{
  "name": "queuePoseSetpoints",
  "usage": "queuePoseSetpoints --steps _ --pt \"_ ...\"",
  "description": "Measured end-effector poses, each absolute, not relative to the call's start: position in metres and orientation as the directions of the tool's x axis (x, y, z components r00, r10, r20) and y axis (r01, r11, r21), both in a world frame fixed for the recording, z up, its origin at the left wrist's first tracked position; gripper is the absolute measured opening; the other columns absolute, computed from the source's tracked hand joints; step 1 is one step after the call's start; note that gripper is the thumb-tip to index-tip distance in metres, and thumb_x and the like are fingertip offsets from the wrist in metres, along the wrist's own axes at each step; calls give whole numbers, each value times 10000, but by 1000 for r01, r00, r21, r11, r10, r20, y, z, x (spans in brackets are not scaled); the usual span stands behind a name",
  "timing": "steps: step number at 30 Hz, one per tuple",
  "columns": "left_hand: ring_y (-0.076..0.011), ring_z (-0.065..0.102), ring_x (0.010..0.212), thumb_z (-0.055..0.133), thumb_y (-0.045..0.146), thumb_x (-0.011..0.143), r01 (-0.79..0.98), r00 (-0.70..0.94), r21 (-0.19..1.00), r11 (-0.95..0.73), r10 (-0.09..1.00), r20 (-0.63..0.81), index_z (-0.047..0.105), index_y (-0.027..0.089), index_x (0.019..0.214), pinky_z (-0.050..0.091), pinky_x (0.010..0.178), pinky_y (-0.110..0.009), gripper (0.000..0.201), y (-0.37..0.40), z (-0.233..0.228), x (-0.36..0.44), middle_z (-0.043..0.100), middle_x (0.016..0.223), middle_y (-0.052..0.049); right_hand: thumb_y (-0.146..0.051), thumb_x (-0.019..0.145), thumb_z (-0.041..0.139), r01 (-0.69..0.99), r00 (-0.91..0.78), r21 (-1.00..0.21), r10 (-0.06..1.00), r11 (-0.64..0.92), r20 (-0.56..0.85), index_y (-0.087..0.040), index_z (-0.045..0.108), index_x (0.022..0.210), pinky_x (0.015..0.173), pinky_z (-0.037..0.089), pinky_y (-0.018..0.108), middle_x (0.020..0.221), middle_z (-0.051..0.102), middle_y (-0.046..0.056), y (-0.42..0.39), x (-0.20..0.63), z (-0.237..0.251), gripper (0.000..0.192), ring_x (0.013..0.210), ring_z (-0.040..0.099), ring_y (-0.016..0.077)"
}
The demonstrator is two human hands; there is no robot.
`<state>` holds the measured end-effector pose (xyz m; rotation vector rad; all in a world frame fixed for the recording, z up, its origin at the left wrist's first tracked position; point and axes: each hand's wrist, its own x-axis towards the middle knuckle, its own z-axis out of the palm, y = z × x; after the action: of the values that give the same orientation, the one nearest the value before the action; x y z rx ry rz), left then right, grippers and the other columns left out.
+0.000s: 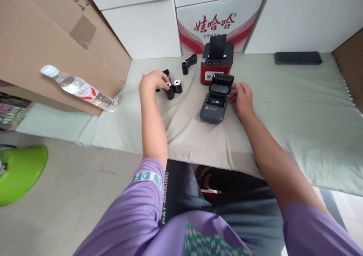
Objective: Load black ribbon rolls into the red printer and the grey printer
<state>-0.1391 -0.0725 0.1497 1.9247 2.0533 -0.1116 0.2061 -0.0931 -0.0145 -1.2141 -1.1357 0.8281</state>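
Pale cloth covers your worktop (297, 108). Mid-worktop, your left hand (153, 82) pinches a black paper roll (169, 90) beside its twin (177, 86), while your right hand (241, 97) rests loosely open against the lid-up grey label printer (214, 104), steadying it near the front edge.

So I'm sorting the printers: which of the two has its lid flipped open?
The grey printer nearest the right hand, its lid raised over the empty bay. The red printer behind it stands closed.

Left hand (151, 81): fingers on small black paper roll (169, 91). Right hand (241, 98): touching open grey label printer (214, 105), mid-tabletop. Red printer (217, 61) behind, toward far edge.
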Motion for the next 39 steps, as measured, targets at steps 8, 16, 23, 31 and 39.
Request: queuePoseSetpoints --steps 8,16,23,31,39 --pt "-174 706 1023 698 311 890 823 162 524 -221 974 156 702 229 1113 544 882 -297 237 -143 216 -119 829 1141 2 -880 872 593 114 235 -977 951 180 203 -267 584 816 502 416 327 699 546 -4 -92 208 -16 615 533 503 137" --pt "-213 699 1160 661 422 1009 413 547 754 -511 801 243 772 333 1041 528 1072 -403 146 -130 199 -71 800 1233 35 -864 868 589 107 231 -982 956 158 179 -265 564 817 527 412 324 778 555 14 -95 205 -11 602 589 529 149" --pt "-217 743 1023 841 373 834 364 659 860 -359 751 35 625 223 1303 541 876 -336 537 -114 173 -48 765 1059 -35 -892 845 597 106 240 -980 952 167 188 -258 569 813 523 426 339 809 585 28 -95 205 -11 635 574 531 145" --pt "-259 724 1173 787 291 821 606 741 551 -573 658 -132 799 239 1207 528 1007 -333 389 -105 151 -8 813 1131 -23 -935 810 582 94 241 -982 953 164 182 -262 574 819 532 417 340 785 562 14 -97 203 -8 673 560 503 139" --pt "-245 708 1197 746 237 838 744 657 325 -584 729 -194 755 259 1308 526 972 -316 470 -107 123 20 788 1321 -42 -981 781 584 97 240 -982 954 159 178 -277 584 803 536 508 366 680 556 -1 -95 205 -10 704 541 530 157"
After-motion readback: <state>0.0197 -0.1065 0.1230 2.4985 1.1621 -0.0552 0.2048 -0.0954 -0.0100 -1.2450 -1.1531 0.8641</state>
